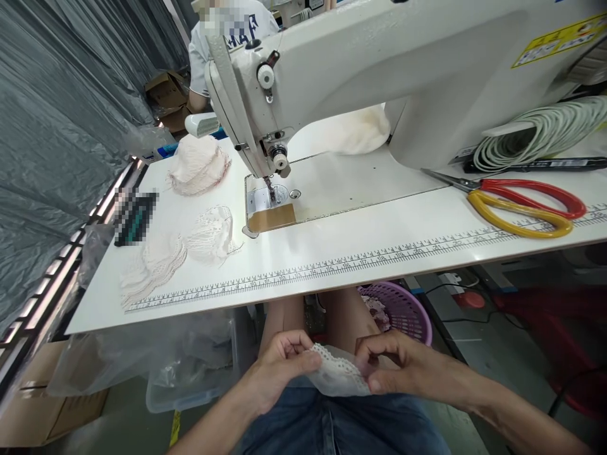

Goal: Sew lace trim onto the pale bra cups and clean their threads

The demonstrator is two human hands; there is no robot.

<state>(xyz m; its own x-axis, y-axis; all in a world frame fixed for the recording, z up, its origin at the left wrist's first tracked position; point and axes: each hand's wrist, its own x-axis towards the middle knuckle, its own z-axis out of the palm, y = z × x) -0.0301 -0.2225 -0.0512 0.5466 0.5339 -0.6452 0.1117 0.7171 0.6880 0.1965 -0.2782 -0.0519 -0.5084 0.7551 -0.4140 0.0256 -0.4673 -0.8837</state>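
A small piece of sheer white fabric with a scalloped lace edge is stretched between my two hands above my lap. My left hand pinches its left end between thumb and fingers. At the other end my right hand grips the fabric the same way. Both hands are below the front edge of the sewing table. Beyond them stands a white sewing machine, its presser foot over the metal needle plate. No fabric shows under the foot.
White lace pieces and a gathered cream fabric pile lie left of the machine. Scissors with red and yellow handles rest at right, near coiled pale cord. A purple basket stands below. Another person sits behind the machine.
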